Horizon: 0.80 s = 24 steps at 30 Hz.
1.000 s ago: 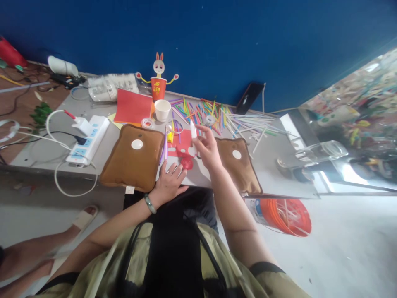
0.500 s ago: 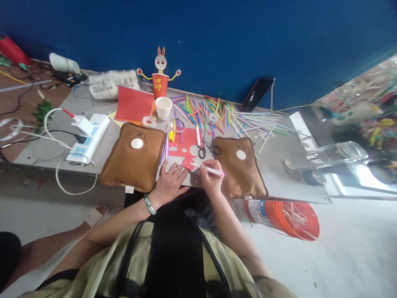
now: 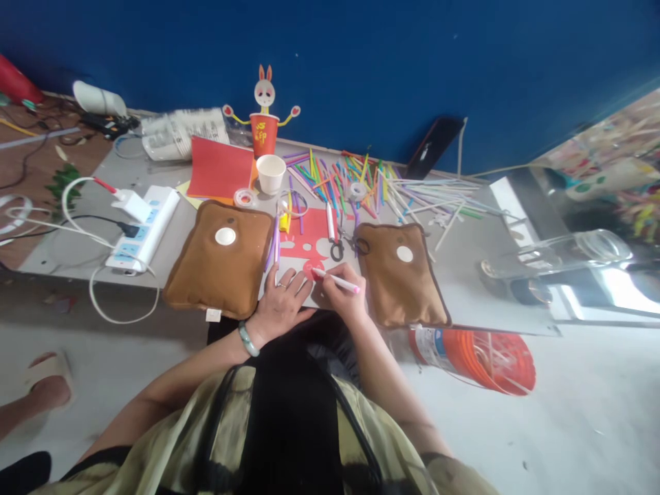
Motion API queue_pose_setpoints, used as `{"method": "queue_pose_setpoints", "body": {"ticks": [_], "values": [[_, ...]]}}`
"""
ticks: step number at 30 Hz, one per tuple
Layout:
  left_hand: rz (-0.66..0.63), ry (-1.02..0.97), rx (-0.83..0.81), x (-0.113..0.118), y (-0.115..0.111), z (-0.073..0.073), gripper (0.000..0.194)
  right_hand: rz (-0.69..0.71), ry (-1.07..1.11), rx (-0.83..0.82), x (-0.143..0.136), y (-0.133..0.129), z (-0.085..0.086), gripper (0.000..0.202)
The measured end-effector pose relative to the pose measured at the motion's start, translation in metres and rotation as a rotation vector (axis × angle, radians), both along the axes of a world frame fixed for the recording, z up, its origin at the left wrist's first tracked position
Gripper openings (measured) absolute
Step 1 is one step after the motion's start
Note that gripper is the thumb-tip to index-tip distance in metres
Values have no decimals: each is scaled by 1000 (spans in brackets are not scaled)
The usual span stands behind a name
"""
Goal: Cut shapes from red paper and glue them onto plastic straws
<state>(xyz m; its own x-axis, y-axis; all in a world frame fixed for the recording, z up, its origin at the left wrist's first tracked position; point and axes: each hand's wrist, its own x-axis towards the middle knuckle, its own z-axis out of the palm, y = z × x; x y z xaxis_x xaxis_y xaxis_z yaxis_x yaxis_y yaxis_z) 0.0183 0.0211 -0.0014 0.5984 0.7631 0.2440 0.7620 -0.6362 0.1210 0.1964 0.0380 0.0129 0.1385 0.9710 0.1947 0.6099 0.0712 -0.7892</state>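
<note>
My right hand (image 3: 346,297) grips a white felt-tip pen (image 3: 341,281) with a pink end, its tip on a small red paper cut-out (image 3: 311,267). Flat on the table beside that cut-out lies my left hand (image 3: 281,302), fingers spread and the fingertips close to its edge. Just beyond is a red sheet (image 3: 305,235) with holes cut in it. Scissors (image 3: 337,249) with dark handles and a second white pen (image 3: 330,220) lie at the sheet's right side.
Brown cushion-like bags (image 3: 221,268) flank my hands. Behind stand a white paper cup (image 3: 271,173) and a red cup with a rabbit figure (image 3: 264,134). Coloured straws (image 3: 345,180) are scattered there. A power strip (image 3: 147,230) lies left; an orange bucket (image 3: 479,361) is below right.
The pen has shifted slightly left and down over the cut-out with my right hand. My left hand stays in place. Another person's foot on the floor has moved left.
</note>
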Motion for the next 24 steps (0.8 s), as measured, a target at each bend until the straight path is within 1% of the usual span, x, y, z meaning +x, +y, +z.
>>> {"method": "queue_pose_setpoints", "body": {"ticks": [10, 20, 24], "values": [[2, -1, 1, 1, 0, 0, 54, 10, -4, 0, 0, 0, -3, 12], [2, 6, 14, 0, 0, 0, 53, 46, 2, -3, 0, -1, -1, 11], [2, 1, 13, 0, 0, 0, 53, 25, -8, 1, 0, -1, -3, 10]]}}
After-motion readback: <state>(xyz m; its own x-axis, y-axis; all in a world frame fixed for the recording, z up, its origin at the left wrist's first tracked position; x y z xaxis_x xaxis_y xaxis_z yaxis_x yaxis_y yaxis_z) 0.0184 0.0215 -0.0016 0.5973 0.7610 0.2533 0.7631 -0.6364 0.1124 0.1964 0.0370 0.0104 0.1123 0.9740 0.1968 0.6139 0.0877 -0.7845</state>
